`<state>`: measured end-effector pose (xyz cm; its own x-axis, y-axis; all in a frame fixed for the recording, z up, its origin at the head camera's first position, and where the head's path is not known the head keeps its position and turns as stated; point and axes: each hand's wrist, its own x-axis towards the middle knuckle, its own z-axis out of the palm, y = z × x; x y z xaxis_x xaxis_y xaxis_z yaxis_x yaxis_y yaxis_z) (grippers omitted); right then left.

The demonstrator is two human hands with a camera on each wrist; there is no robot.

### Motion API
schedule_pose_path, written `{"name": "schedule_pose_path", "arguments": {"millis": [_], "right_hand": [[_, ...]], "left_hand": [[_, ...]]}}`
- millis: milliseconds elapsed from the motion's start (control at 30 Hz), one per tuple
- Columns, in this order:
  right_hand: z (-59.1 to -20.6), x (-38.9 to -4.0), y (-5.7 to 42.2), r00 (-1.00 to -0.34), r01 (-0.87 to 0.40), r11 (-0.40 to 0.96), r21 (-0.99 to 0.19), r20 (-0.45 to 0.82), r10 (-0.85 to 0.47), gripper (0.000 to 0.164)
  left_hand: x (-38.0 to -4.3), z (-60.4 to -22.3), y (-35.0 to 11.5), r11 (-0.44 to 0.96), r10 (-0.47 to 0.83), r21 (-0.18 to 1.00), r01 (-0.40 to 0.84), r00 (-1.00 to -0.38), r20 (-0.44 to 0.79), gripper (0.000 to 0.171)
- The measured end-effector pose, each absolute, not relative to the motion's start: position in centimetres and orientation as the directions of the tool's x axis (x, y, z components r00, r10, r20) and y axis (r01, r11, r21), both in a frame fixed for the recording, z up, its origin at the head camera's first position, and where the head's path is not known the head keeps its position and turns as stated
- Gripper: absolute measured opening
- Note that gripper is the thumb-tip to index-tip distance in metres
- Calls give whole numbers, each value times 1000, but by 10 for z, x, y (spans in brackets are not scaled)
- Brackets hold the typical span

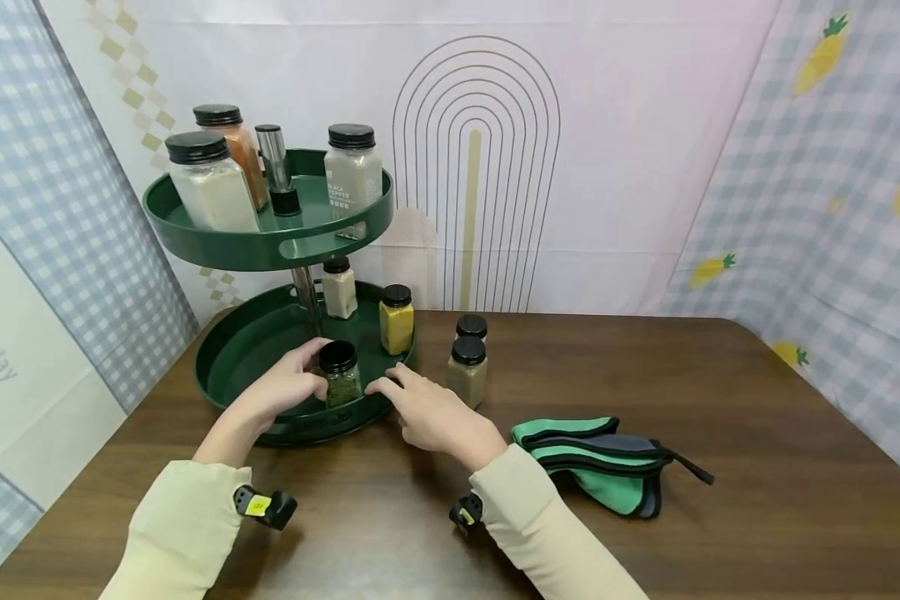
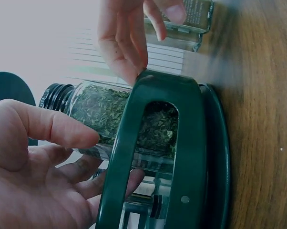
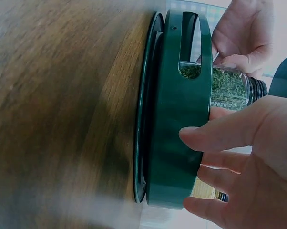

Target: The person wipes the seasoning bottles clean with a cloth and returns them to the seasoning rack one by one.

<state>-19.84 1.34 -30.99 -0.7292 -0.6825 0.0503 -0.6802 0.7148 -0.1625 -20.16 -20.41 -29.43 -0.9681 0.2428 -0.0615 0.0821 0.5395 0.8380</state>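
Inside the left hand (image 1: 287, 387), loosely curled around it, the leaf jar (image 1: 342, 388) stands in the lower tray (image 1: 243, 354). Beside it, the half-bent right hand (image 1: 433, 415) holds the tray. Best keep the tray still and move the jar gently, so nothing tips.

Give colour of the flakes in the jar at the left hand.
Green flakes; the left wrist view shows them best.

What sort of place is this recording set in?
Probably a staged kitchen-style tabletop, though the room beyond is hidden. A green two-tier rack holds seasoning jars, it stands on a wood-look table, and creased, printed sheets screen the background.
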Motion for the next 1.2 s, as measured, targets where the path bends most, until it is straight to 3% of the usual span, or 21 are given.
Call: {"name": "schedule_pose_path", "arguments": {"millis": [800,1000,1100,1200], "right_hand": [[-308,-197,10,-737,-663,719,-208,14,-676,46],[-305,-197,15,-718,-665,696,-271,-24,-695,50],[-300,-195,24,-715,-656,688,-310,-34,-698,55],[-289,-189,44,-731,-641,694,-328,-17,-682,56]], "left_hand": [[-200,-292,-203,555,283,821,133,-959,-36,61],[-198,-284,-201,583,255,802,131,-967,-28,75],[-190,-272,-197,593,202,790,153,-979,37,80],[-175,-257,-184,596,120,769,232,-972,201,75]]}}
